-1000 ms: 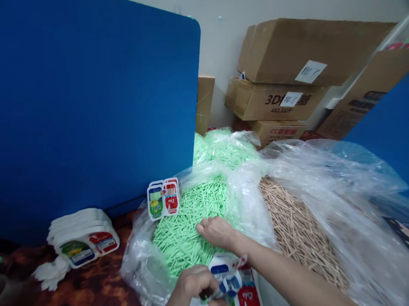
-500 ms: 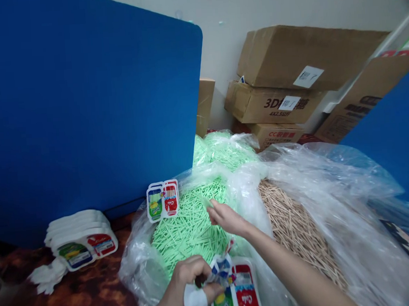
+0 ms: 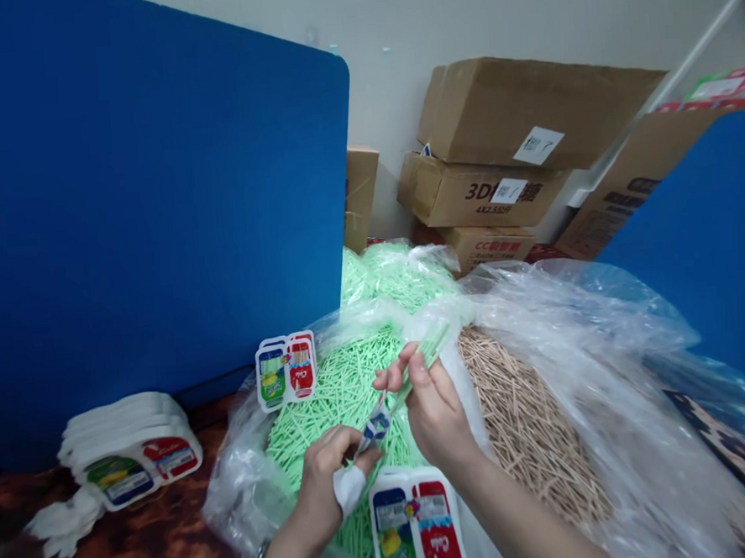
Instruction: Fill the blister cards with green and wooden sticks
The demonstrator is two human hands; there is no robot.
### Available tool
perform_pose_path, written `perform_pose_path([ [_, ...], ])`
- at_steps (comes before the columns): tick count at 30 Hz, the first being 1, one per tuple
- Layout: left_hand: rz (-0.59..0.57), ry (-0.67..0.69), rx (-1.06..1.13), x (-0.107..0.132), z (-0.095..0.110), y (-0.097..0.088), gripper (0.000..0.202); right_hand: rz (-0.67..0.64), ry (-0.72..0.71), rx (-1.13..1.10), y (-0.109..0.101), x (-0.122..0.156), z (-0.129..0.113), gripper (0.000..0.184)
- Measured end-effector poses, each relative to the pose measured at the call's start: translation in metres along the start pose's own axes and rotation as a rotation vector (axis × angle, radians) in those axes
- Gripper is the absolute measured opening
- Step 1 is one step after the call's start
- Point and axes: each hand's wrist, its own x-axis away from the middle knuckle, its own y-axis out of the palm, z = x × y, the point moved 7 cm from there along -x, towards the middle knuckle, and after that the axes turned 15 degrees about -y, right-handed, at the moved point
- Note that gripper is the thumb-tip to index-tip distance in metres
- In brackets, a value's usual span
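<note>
My right hand (image 3: 431, 397) is closed on a small bundle of green sticks (image 3: 424, 356), held slanted above the pile of green sticks (image 3: 329, 399) in a clear plastic bag. My left hand (image 3: 331, 475), one finger wrapped in white tape, pinches a small blue-and-white packet (image 3: 375, 426) at the lower end of that bundle. A printed two-pocket card (image 3: 418, 533) in green and red lies just below both hands. Another such card (image 3: 286, 370) stands upright at the far edge of the green pile.
A pile of tan wooden sticks (image 3: 526, 421) lies in plastic to the right. A stack of white printed cards (image 3: 130, 445) sits at left on the brown table. A blue partition (image 3: 153, 200) stands behind; cardboard boxes (image 3: 528, 135) are piled at the back.
My right hand has lifted from the green pile with a bundle of sticks and come toward my left hand. My left hand has risen with the packet to meet the bundle.
</note>
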Motion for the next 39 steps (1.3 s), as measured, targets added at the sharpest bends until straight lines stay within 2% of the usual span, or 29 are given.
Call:
perform_pose_path([
  [6, 0.044, 0.019, 0.018, -0.002, 0.007, -0.001, 0.017, -0.183, -0.125, 0.393, 0.01, 0.014, 0.006, 0.023],
  [10, 0.074, 0.034, 0.048, -0.006, 0.012, -0.005, 0.018, -0.277, -0.225, 0.617, 0.006, 0.023, 0.009, 0.024],
  [12, 0.06, 0.043, 0.055, -0.008, 0.013, -0.004, 0.018, -0.342, -0.238, 0.689, 0.002, 0.024, 0.01, 0.03],
  [14, 0.035, 0.036, 0.065, -0.01, 0.013, -0.003, 0.017, -0.371, -0.213, 0.698, -0.004, 0.023, 0.009, 0.044],
  [16, 0.02, 0.018, 0.076, -0.011, 0.011, -0.001, 0.017, -0.34, -0.195, 0.671, -0.011, 0.019, 0.005, 0.052],
  [19, 0.004, -0.001, 0.092, -0.012, 0.011, 0.001, 0.017, -0.361, -0.169, 0.653, -0.012, 0.013, 0.003, 0.045],
  [22, -0.004, -0.003, 0.094, -0.013, 0.011, 0.001, 0.016, -0.405, -0.151, 0.728, -0.012, 0.006, 0.005, 0.041],
  [24, -0.002, -0.001, 0.085, -0.014, 0.011, 0.0, 0.016, -0.408, -0.22, 0.793, -0.012, 0.001, 0.001, 0.045],
  [26, 0.002, 0.006, 0.082, -0.015, 0.011, -0.002, 0.017, -0.525, -0.359, 0.855, -0.003, 0.002, -0.004, 0.048],
  [28, 0.005, 0.013, 0.088, -0.016, 0.01, -0.003, 0.017, -0.682, -0.511, 0.905, 0.008, 0.008, -0.008, 0.042],
  [30, 0.0, 0.014, 0.09, -0.017, 0.009, -0.003, 0.016, -0.706, -0.593, 0.932, 0.011, 0.011, -0.012, 0.034],
  [32, -0.014, 0.017, 0.089, -0.018, 0.008, -0.002, 0.014, -0.619, -0.583, 0.934, 0.007, 0.008, -0.016, 0.033],
  [34, -0.026, 0.03, 0.094, -0.017, 0.008, -0.002, 0.013, -0.606, -0.523, 0.928, 0.006, 0.005, -0.016, 0.04],
  [36, -0.03, 0.039, 0.104, -0.017, 0.008, -0.003, 0.014, -0.681, -0.485, 0.924, 0.01, 0.006, -0.013, 0.044],
  [39, -0.02, 0.03, 0.111, -0.018, 0.005, -0.006, 0.018, -0.814, -0.53, 0.937, 0.018, 0.012, -0.011, 0.043],
])
